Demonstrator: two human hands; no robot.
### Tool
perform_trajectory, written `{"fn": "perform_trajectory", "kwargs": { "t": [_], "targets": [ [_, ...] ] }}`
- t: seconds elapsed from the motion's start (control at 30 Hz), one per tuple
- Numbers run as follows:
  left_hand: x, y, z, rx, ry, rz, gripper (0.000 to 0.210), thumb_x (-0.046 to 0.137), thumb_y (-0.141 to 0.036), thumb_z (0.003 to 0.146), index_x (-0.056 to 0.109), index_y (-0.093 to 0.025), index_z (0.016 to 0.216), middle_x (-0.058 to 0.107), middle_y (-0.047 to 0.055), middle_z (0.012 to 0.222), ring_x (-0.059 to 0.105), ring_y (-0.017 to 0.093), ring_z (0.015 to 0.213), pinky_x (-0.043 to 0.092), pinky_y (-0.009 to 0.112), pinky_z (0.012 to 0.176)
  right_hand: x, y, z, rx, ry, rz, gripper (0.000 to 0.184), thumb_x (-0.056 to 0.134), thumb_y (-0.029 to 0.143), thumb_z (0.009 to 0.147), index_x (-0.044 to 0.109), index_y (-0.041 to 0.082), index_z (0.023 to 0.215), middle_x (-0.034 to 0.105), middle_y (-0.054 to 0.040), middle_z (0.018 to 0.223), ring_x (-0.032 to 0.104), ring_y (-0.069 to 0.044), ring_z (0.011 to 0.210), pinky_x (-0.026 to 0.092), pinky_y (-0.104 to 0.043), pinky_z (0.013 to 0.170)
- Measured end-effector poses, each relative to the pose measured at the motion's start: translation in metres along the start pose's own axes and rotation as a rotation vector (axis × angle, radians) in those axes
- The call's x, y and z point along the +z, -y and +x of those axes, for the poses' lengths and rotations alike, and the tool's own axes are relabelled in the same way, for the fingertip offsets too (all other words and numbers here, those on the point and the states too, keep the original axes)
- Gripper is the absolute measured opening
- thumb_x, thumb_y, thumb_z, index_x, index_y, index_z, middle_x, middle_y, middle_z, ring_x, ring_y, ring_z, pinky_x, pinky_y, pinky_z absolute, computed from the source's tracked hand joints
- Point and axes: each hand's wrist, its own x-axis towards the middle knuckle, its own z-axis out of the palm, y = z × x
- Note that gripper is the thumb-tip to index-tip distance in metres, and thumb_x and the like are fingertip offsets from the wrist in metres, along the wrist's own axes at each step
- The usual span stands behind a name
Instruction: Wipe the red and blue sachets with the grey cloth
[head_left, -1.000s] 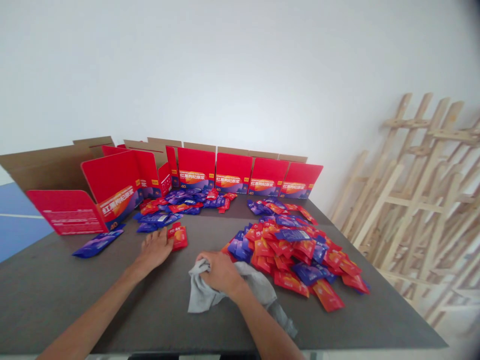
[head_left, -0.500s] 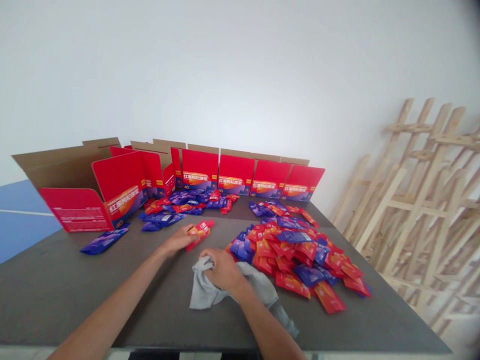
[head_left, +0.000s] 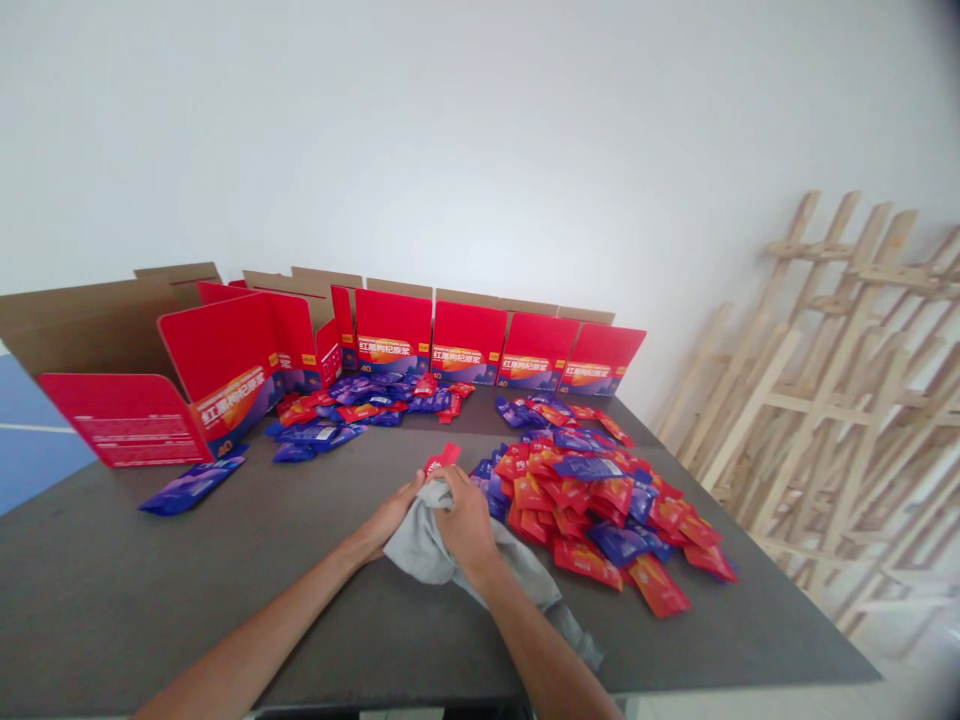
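Observation:
My left hand (head_left: 391, 517) is closed on a red pouch (head_left: 444, 457), whose top end shows beyond my fingers. The rest of that pouch is hidden behind the cloth and my hands. In my right hand (head_left: 463, 520) a grey cloth (head_left: 424, 545) is bunched, pressed against the pouch, with its loose end trailing over the table toward me. Just right of my hands lies a heap of red and purple pouches (head_left: 592, 490). Both hands are over the middle of the dark grey table (head_left: 330, 620).
Red cartons (head_left: 469, 340) with open flaps line the back edge, and a larger-looking open carton (head_left: 120, 420) stands at the left. Before them lie scattered pouches (head_left: 375, 400). A single purple pouch (head_left: 191, 488) rests near the left carton. Wooden easels (head_left: 825, 400) lean at the right wall.
My left hand has moved right with the red pouch, and my right hand has brought the cloth up against it. The view has shifted slightly.

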Motion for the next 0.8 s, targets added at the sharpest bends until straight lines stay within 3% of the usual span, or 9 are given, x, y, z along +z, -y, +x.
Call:
{"fn": "perform_trajectory", "kwargs": {
  "t": [0.13,0.3,0.37,0.5,0.63,0.7,0.8],
  "targets": [
    [0.0011,-0.0001,-0.0032,-0.017,0.011,-0.025,0.039,0.062,-0.036,0.090,0.067,-0.010,0.117,0.077,0.013,0.092,0.073,0.025,0.088,0.054,0.032,0.079,-0.0024,-0.0007,0.0007,0.033,-0.086,0.007,0.042,0.047,0.001,0.070,0.061,0.023,0.102,0.066,-0.0021,0.104,0.062,-0.019,0.099,0.046,-0.030,0.090],
    [0.0019,-0.0071,-0.0022,-0.040,0.018,-0.148,0.045,0.055,-0.044,0.092,0.066,-0.008,0.117,0.076,0.015,0.092,0.073,0.027,0.087,0.055,0.035,0.080,0.0022,0.0049,-0.0047,-0.129,0.257,0.042,0.038,0.054,0.004,0.069,0.064,0.025,0.099,0.069,-0.0001,0.098,0.064,-0.018,0.093,0.048,-0.026,0.083],
    [0.0015,-0.0084,-0.0011,-0.068,0.030,-0.161,0.046,0.053,-0.044,0.092,0.066,-0.007,0.117,0.076,0.015,0.093,0.073,0.027,0.089,0.055,0.035,0.081,0.0032,0.0058,-0.0058,-0.152,0.302,0.031,0.037,0.055,0.004,0.069,0.065,0.026,0.097,0.069,0.0009,0.097,0.064,-0.017,0.091,0.048,-0.025,0.082],
    [0.0021,-0.0043,-0.0010,-0.169,0.073,-0.135,0.043,0.051,-0.041,0.094,0.068,-0.007,0.115,0.076,0.015,0.093,0.073,0.027,0.090,0.054,0.035,0.085,-0.0002,0.0013,-0.0024,-0.031,0.035,0.023,0.040,0.050,0.003,0.070,0.063,0.024,0.101,0.068,-0.0013,0.100,0.063,-0.018,0.095,0.048,-0.028,0.086],
    [0.0035,-0.0009,-0.0030,-0.113,0.101,-0.084,0.038,0.053,-0.037,0.094,0.068,-0.010,0.117,0.077,0.013,0.098,0.072,0.025,0.093,0.051,0.033,0.090,-0.0047,-0.0040,0.0019,0.040,-0.191,0.042,0.035,0.047,0.004,0.072,0.061,0.022,0.099,0.067,-0.0030,0.098,0.062,-0.019,0.094,0.047,-0.031,0.088],
    [0.0032,-0.0019,-0.0034,-0.113,0.113,-0.103,0.040,0.053,-0.038,0.094,0.067,-0.010,0.118,0.076,0.013,0.099,0.072,0.025,0.094,0.051,0.034,0.091,-0.0042,-0.0036,0.0016,0.016,-0.164,0.053,0.032,0.048,0.005,0.073,0.061,0.022,0.098,0.067,-0.0032,0.097,0.062,-0.019,0.094,0.047,-0.030,0.087],
    [0.0012,-0.0058,-0.0023,-0.123,0.123,-0.160,0.045,0.052,-0.042,0.093,0.066,-0.008,0.119,0.076,0.015,0.097,0.072,0.027,0.092,0.053,0.036,0.088,-0.0004,0.0004,-0.0021,-0.085,0.063,0.076,0.034,0.052,0.005,0.072,0.064,0.022,0.098,0.069,-0.0022,0.097,0.064,-0.018,0.093,0.048,-0.027,0.085]
  ]
}}
